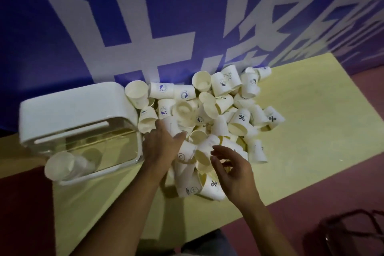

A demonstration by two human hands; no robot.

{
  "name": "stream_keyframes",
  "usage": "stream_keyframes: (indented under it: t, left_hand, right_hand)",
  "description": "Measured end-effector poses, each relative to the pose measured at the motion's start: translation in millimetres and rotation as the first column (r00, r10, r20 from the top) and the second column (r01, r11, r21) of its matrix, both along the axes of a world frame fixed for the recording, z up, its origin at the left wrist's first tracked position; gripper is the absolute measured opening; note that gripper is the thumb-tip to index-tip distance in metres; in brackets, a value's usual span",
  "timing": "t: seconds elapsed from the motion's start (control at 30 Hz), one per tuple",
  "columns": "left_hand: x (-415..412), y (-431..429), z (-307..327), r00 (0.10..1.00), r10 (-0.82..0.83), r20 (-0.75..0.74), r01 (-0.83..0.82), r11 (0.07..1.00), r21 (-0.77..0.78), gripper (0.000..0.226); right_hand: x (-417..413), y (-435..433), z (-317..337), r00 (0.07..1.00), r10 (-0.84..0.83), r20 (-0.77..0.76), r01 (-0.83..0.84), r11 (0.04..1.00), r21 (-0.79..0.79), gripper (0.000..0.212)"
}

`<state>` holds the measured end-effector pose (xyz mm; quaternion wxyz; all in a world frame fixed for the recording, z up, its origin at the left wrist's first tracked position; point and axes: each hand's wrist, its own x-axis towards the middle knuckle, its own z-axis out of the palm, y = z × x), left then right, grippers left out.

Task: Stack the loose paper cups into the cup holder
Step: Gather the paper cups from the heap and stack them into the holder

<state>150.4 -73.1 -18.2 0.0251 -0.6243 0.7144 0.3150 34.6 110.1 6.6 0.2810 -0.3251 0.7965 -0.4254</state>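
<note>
Both grips are released: the left hand (161, 145) lies with straight fingers on cups at the pile's near-left side, and the right hand (230, 169) hovers just above cups at its near edge, fingers loosely bent, holding nothing. Behind stands a blue banner (62, 27) with large white characters. Against it, the yellow table (311, 131) carries a white cup holder (72, 108) with a clear body at the left. It touches the heap of loose paper cups (207, 114), which point every way. In the holder's near-left corner a short nested stack (62, 167) lies on its side, long axis left to right, mouths facing left.
</note>
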Motion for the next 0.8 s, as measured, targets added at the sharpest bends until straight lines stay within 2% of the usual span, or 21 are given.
stream_keyframes:
  t: [0.1, 0.23, 0.37, 0.43, 0.47, 0.53, 0.63, 0.7, 0.8]
  left_hand:
    - [-10, 4, -3, 0.997, -0.02, 0.074, 0.023, 0.999, -0.04, 0.076]
    - [-16, 5, -3, 0.996, -0.015, 0.085, 0.02, 0.998, -0.064, 0.073]
    - [-23, 6, 12, 0.996, 0.027, -0.087, -0.035, 0.996, -0.082, 0.078]
    - [-28, 6, 21, 0.986, 0.025, -0.167, -0.048, 0.989, -0.14, 0.078]
    - [-30, 5, 25, 0.978, 0.036, -0.205, -0.068, 0.986, -0.153, 0.078]
    - [-36, 4, 32, 0.958, 0.087, -0.272, -0.128, 0.982, -0.137, 0.075]
    - [-43, 6, 37, 0.945, 0.03, -0.327, -0.109, 0.968, -0.224, 0.069]
    - [-47, 8, 38, 0.936, -0.03, -0.352, -0.079, 0.953, -0.291, 0.069]
    - [-56, 8, 45, 0.921, 0.017, -0.39, -0.111, 0.969, -0.222, 0.08]
  right_hand:
    - [-31, 5, -4, 1.0, 0.01, 0.009, -0.01, 1.0, 0.028, 0.025]
    - [-69, 5, -9, 0.999, 0.049, 0.009, -0.05, 0.997, 0.052, 0.025]
    - [-112, -2, -21, 0.999, -0.034, -0.043, 0.036, 0.998, 0.06, 0.028]
    - [-139, -6, -34, 0.992, -0.061, -0.112, 0.071, 0.993, 0.092, 0.038]
    - [-151, -8, -42, 0.982, -0.016, -0.189, 0.038, 0.993, 0.112, 0.048]
    - [-177, -14, -59, 0.9, 0.215, -0.378, -0.149, 0.969, 0.197, 0.071]
    - [-203, -29, -69, 0.671, 0.549, -0.498, -0.411, 0.835, 0.366, 0.088]
    - [-214, -37, -73, 0.539, 0.671, -0.509, -0.518, 0.741, 0.427, 0.086]
    - [-227, -46, -82, 0.435, 0.729, -0.528, -0.597, 0.673, 0.437, 0.081]
